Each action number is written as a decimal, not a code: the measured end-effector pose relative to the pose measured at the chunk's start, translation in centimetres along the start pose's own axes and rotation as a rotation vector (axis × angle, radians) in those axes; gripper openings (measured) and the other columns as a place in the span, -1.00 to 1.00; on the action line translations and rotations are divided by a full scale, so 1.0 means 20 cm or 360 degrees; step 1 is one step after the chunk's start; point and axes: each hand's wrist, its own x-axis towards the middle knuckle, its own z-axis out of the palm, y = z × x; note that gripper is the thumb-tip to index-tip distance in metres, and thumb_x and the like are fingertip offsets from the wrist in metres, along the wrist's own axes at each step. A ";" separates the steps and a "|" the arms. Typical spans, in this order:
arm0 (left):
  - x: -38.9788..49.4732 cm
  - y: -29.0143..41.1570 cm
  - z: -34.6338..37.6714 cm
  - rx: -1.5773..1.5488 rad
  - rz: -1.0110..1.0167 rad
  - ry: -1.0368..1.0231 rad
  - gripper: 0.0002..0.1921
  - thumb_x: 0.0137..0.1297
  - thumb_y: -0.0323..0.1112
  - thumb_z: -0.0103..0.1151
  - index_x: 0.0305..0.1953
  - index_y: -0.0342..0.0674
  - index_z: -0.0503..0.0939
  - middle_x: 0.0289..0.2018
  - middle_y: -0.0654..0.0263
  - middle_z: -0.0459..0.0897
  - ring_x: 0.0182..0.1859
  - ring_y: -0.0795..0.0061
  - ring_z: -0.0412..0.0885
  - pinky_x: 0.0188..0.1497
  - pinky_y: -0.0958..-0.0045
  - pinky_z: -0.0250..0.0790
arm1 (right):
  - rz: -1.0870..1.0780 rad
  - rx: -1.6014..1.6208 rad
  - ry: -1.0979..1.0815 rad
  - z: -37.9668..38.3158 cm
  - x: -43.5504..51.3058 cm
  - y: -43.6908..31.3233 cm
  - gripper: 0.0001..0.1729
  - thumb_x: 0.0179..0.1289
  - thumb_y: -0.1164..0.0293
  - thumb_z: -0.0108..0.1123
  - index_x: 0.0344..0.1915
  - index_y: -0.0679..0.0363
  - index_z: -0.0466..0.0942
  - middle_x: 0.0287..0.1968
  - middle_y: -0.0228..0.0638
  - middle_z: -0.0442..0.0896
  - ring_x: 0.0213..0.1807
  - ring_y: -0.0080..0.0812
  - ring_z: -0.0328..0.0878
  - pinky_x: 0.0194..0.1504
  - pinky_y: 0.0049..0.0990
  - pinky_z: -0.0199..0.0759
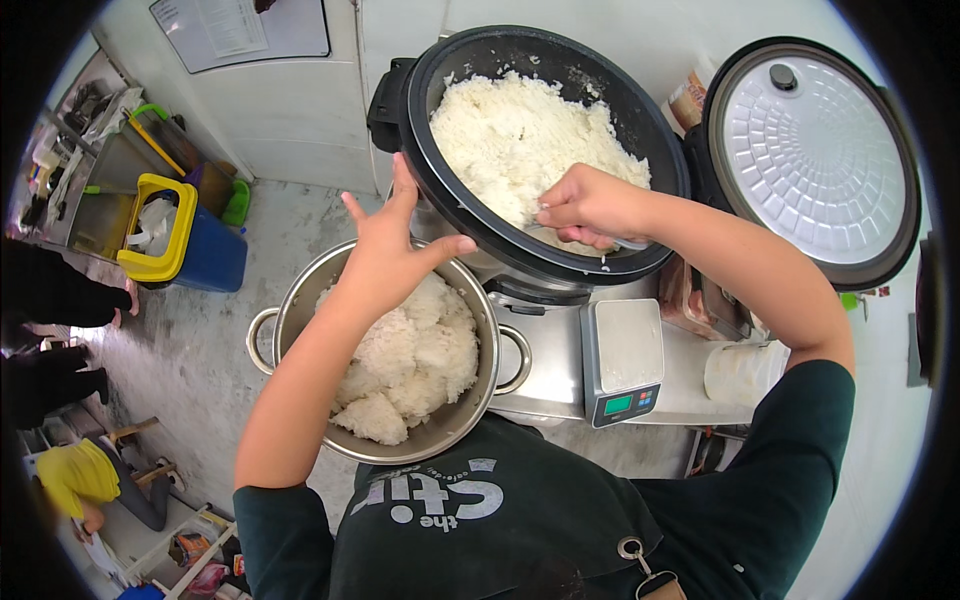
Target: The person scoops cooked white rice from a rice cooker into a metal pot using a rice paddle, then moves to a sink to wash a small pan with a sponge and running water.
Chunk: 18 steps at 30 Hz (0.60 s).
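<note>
A large black rice cooker [431, 176] stands uncovered with cooked white rice [517, 142] inside. My right hand [589, 206] reaches over its near rim, fingers closed around a greyish utensil [634, 244] that is mostly hidden by the hand and the rice. My left hand [397, 229] has its fingers and thumb spread against the cooker's outer side; whether it presses there I cannot tell. Below that forearm is a stainless steel pot [491, 405] with two loop handles, holding clumps of cooked rice [420, 352].
The cooker's raised lid [817, 157] is at the right. A digital scale [626, 345] sits on the steel counter [544, 360], near a plastic container [739, 371]. A blue bin [217, 251] with a yellow rim and a person in yellow [79, 480] are at the left.
</note>
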 end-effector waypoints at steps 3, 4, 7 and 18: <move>-0.01 -0.01 0.00 0.0007 -0.0006 -0.0010 0.25 0.07 0.16 0.34 0.40 -0.58 -0.30 0.35 -0.12 0.27 0.46 0.07 0.12 0.37 -0.24 -0.83 | 0.0028 0.0127 -0.0005 -0.05 -0.10 -0.01 -0.64 0.38 0.34 0.13 -0.60 0.13 0.40 -0.68 -0.58 0.35 -0.73 -0.77 0.09 -0.73 -0.66 -0.10; -0.01 -0.01 -0.01 0.0022 -0.0002 -0.0007 0.23 0.08 0.18 0.32 0.40 -0.58 -0.27 0.35 -0.12 0.27 0.46 0.07 0.13 0.39 -0.22 -0.82 | 0.0016 0.0151 0.0000 -0.06 -0.13 -0.01 -0.64 0.38 0.34 0.13 -0.60 0.12 0.39 -0.68 -0.59 0.35 -0.73 -0.77 0.09 -0.73 -0.66 -0.10; 0.00 -0.02 -0.06 -0.0077 -0.0001 -0.0002 0.09 0.15 0.21 0.24 0.41 -0.52 -0.07 0.32 -0.11 0.32 0.44 0.07 0.18 0.44 -0.13 -0.74 | 0.0040 0.0156 0.0132 -0.05 -0.18 -0.01 -0.69 0.36 0.32 0.14 -0.55 0.13 0.46 -0.65 -0.58 0.38 -0.69 -0.76 0.15 -0.70 -0.66 -0.05; -0.07 -0.13 -0.48 -0.0736 0.0138 0.0904 -0.34 0.49 0.14 -0.22 0.24 -0.40 0.43 0.22 0.05 0.48 0.32 0.21 0.37 0.43 0.32 -0.01 | -0.0136 -0.0044 0.0169 0.19 -0.32 -0.33 -0.70 0.36 0.30 0.13 -0.55 0.11 0.46 -0.67 -0.62 0.39 -0.72 -0.82 0.15 -0.73 -0.73 -0.09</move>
